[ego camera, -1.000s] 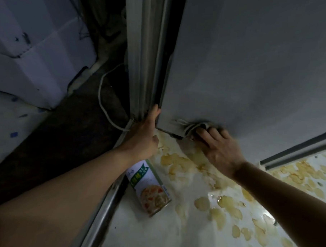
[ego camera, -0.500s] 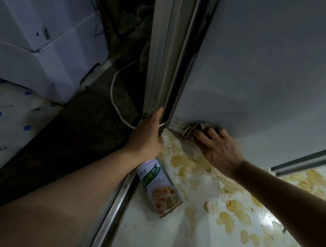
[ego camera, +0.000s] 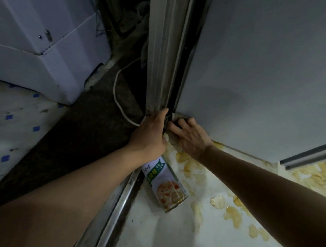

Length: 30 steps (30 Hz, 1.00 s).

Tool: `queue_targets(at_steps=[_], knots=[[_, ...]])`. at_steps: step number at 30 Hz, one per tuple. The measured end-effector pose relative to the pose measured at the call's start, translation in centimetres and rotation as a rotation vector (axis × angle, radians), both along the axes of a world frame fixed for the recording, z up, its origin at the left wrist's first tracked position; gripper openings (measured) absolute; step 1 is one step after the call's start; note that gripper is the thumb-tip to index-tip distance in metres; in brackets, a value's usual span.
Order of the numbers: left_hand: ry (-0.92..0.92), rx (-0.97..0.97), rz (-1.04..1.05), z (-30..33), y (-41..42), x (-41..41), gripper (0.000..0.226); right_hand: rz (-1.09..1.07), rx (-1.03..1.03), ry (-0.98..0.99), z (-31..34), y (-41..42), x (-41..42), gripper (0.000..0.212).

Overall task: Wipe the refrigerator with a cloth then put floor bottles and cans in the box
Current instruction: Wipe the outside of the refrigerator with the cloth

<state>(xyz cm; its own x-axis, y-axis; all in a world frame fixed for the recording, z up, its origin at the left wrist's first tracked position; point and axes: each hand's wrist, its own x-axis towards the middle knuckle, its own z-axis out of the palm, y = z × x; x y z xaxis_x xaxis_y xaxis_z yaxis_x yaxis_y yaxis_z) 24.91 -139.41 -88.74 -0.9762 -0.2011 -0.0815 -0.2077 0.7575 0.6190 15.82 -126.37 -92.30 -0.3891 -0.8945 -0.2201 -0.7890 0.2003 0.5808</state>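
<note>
The grey refrigerator (ego camera: pixel 259 72) fills the right side of the head view. My right hand (ego camera: pixel 189 139) presses a pale cloth (ego camera: pixel 177 115) against the refrigerator's lower left corner; most of the cloth is hidden under my fingers. My left hand (ego camera: pixel 151 135) rests flat against the metal door frame (ego camera: pixel 161 58) right beside that corner, fingers together, holding nothing. A can (ego camera: pixel 165 184) with a green and white label lies on its side on the floor just below my left wrist.
The white floor (ego camera: pixel 163 231) carries yellow-brown stains around the can and to the right. A metal floor rail (ego camera: pixel 113 205) runs diagonally down left. A white cord (ego camera: pixel 118 99) lies on the dark floor behind it. A white appliance (ego camera: pixel 43 54) stands far left.
My right hand has slid the cloth left along the refrigerator's bottom edge to its corner, close to my left hand. The view has moved nearer and slightly right.
</note>
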Motion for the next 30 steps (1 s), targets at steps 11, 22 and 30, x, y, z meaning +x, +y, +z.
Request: queue_targets(at_steps=[11, 22, 30], knots=[[-0.001, 0.047, -0.021, 0.8, 3.9, -1.5, 0.088, -0.074, 0.02, -0.03, -0.1, 7.4, -0.9, 0.051], [-0.016, 0.046, 0.037, 0.0, 8.1, -2.9, 0.104, -0.175, 0.052, -0.044, 0.8, 14.2, -0.9, 0.057], [0.197, -0.058, 0.068, 1.1, 13.5, -2.1, 0.086, -0.32, 0.014, -0.051, 0.8, 20.6, -0.9, 0.057]])
